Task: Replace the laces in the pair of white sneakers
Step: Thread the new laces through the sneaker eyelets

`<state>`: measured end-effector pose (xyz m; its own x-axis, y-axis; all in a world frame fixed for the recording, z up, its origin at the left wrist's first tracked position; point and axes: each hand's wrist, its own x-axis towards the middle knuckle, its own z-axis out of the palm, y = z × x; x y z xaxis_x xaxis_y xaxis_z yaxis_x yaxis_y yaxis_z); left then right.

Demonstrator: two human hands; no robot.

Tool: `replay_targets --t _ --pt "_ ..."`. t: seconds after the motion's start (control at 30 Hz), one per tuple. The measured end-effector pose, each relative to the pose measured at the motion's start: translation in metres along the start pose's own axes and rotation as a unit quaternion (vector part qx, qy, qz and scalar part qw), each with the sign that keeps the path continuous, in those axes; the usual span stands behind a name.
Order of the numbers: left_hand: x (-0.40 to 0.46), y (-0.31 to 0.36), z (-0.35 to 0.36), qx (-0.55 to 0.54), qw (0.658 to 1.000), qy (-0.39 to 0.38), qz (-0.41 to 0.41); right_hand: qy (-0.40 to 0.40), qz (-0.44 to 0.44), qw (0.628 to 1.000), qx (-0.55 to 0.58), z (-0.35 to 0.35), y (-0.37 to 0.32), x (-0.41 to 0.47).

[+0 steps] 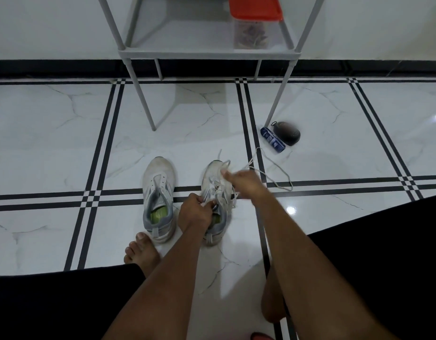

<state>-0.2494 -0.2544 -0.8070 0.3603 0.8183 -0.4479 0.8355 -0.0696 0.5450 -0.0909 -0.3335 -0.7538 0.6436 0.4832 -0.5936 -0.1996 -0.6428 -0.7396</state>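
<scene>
Two white sneakers stand side by side on the tiled floor, toes pointing away from me. The left sneaker (158, 190) has bare eyelets with no lace in it. The right sneaker (213, 173) carries a white lace (273, 168), partly threaded, whose loose length loops over the floor to the right. My left hand (195, 212) grips the right sneaker at its tongue and collar. My right hand (241, 181) pinches the lace above the shoe's eyelets, slightly blurred by motion.
A grey metal rack (207, 54) stands ahead, a red-lidded container (253, 20) on its shelf. By its right leg lie a blue tube (272, 139) and a dark round object (288, 132). My bare foot (141, 251) rests near the left sneaker's heel.
</scene>
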Motion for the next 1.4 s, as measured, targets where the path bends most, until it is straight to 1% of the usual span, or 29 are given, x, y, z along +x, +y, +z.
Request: replay_targets --t 0.03,0.07,0.2,0.3,0.4,0.43,0.5,0.57,0.63,0.7,0.73,0.77,0.8,0.83,0.87,0.9,0.93,0.97,1.0,1.03,1.1,1.13,1.17,1.2,1.27,1.3,1.33,1.37,1.4 --pt "0.0 0.0 0.0 0.0 1.0 0.001 0.0 0.003 0.012 1.0 -0.026 0.01 0.014 -0.001" --pt "0.0 0.001 0.0 -0.001 1.0 0.003 0.001 0.001 0.013 1.0 -0.027 0.02 0.025 -0.004" --pt "0.0 0.0 0.001 0.003 1.0 0.004 0.003 0.02 -0.041 0.999 -0.025 0.038 0.036 -0.013" --pt "0.001 -0.001 0.001 0.011 1.0 0.003 -0.005 -0.003 -0.039 0.998 0.044 0.029 0.018 -0.012" --pt "0.005 -0.001 0.003 0.021 1.0 0.008 -0.005 -0.042 -0.053 0.987 0.145 0.01 -0.009 -0.009" --pt "0.004 -0.002 0.005 0.024 1.0 0.011 -0.003 -0.061 -0.064 0.984 0.155 0.004 -0.018 -0.009" --pt "0.004 -0.002 0.007 0.026 0.999 0.018 0.002 -0.091 -0.075 0.985 0.123 -0.004 -0.029 -0.01" --pt "0.004 -0.001 0.006 0.02 1.0 0.013 0.004 -0.102 -0.067 0.989 0.077 -0.005 -0.032 -0.015" --pt "0.004 0.004 0.001 0.028 1.0 0.012 0.003 -0.105 -0.049 0.99 0.075 -0.004 -0.035 -0.021" --pt "0.005 0.011 -0.009 0.038 0.998 0.032 0.024 -0.105 -0.048 0.99 0.087 -0.004 -0.045 -0.027" --pt "0.007 0.017 -0.015 0.017 0.999 0.03 0.036 -0.107 -0.057 0.989 0.087 -0.006 -0.052 -0.029" --pt "0.01 0.026 -0.02 -0.052 0.998 0.008 0.032 -0.111 -0.069 0.988 0.087 -0.009 -0.06 -0.031" --pt "0.012 0.039 -0.029 -0.166 0.985 -0.035 0.006 -0.115 -0.083 0.986 0.088 -0.012 -0.068 -0.033" --pt "0.013 0.053 -0.038 -0.293 0.951 -0.089 -0.036 -0.12 -0.094 0.984 0.088 -0.015 -0.076 -0.035" --pt "0.014 0.066 -0.048 -0.408 0.898 -0.142 -0.081 -0.127 -0.101 0.983 0.087 -0.019 -0.082 -0.036" --pt "0.016 0.078 -0.059 -0.498 0.841 -0.179 -0.112 -0.131 -0.101 0.983 0.081 -0.024 -0.087 -0.036" --pt "0.019 0.086 -0.068 -0.564 0.792 -0.195 -0.125 -0.129 -0.098 0.985 0.062 -0.029 -0.09 -0.036" --pt "0.022 0.093 -0.077 -0.613 0.755 -0.193 -0.127 -0.113 -0.091 0.989 0.031 -0.034 -0.091 -0.034" --pt "0.026 0.096 -0.085 -0.648 0.729 -0.178 -0.127 -0.085 -0.08 0.993 -0.006 -0.039 -0.09 -0.032" --pt "0.03 0.098 -0.092 -0.673 0.71 -0.158 -0.132 -0.05 -0.068 0.996 -0.038 -0.044 -0.087 -0.03" --pt "0.035 0.098 -0.099 -0.698 0.689 -0.113 -0.159 0.006 -0.053 0.996 -0.074 -0.05 -0.076 -0.023" --pt "0.036 0.098 -0.101 -0.699 0.688 -0.092 -0.172 0.016 -0.045 0.995 -0.091 -0.053 -0.07 -0.02" --pt "0.038 0.098 -0.1 -0.689 0.698 -0.071 -0.183 0.016 -0.035 0.993 -0.112 -0.054 -0.066 -0.018" --pt "0.039 0.097 -0.097 -0.669 0.717 -0.052 -0.19 0.011 -0.026 0.989 -0.143 -0.053 -0.062 -0.017" --pt "0.04 0.095 -0.087 -0.597 0.782 -0.03 -0.176 0.004 -0.026 0.971 -0.236 -0.049 -0.057 -0.015" --pt "0.04 0.094 -0.081 -0.551 0.82 -0.033 -0.15 0.011 -0.037 0.964 -0.264 -0.045 -0.057 -0.014" --pt "0.039 0.094 -0.074 -0.509 0.852 -0.045 -0.118 0.018 -0.047 0.964 -0.26 -0.041 -0.059 -0.017" --pt "0.036 0.093 -0.067 -0.475 0.873 -0.067 -0.088 0.012 -0.053 0.975 -0.217 -0.035 -0.061 -0.019" --pt "0.033 0.093 -0.061 -0.455 0.883 -0.089 -0.07 -0.006 -0.051 0.987 -0.155 -0.03 -0.063 -0.021"
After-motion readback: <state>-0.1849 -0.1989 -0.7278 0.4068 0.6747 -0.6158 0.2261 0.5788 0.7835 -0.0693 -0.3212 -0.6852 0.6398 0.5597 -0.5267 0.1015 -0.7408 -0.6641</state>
